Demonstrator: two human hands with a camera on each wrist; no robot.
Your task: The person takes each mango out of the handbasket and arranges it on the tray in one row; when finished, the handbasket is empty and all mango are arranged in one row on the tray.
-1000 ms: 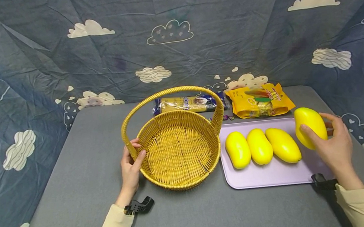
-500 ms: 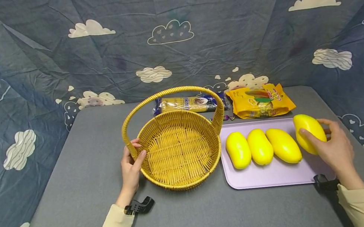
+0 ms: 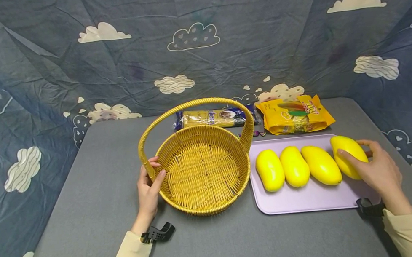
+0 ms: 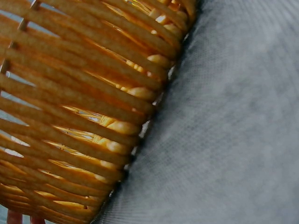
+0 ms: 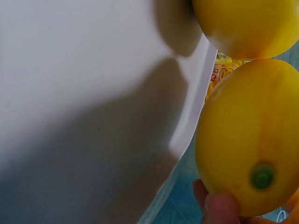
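Note:
My left hand [image 3: 149, 190] grips the left rim of a golden wicker basket [image 3: 207, 206], thumb inside and fingers at the base of its tall handle. The basket is bare inside. In the left wrist view the woven basket wall [image 4: 70, 93] fills the left half, with fingertips just showing at the bottom corner. My right hand [image 3: 379, 164] holds a yellow mango [image 3: 349, 158] over the right end of a lilac tray [image 3: 302, 202]. Three more mangoes [image 3: 295, 166] lie in a row on that tray. The right wrist view shows the held mango's green stem end [image 5: 262, 176].
Behind the basket lies a clear-and-blue pack of pasta [image 3: 208, 119]. A yellow snack bag [image 3: 296, 114] stands behind the tray, and a small purple wrapped candy [image 3: 258, 133] lies between them. Cloud-patterned cloth [image 3: 199, 70] hangs around the grey table [image 3: 85, 210].
The right hand has lowered the mango toward the tray and moved it slightly left, close to the row of mangoes. The left hand and basket have stayed in place.

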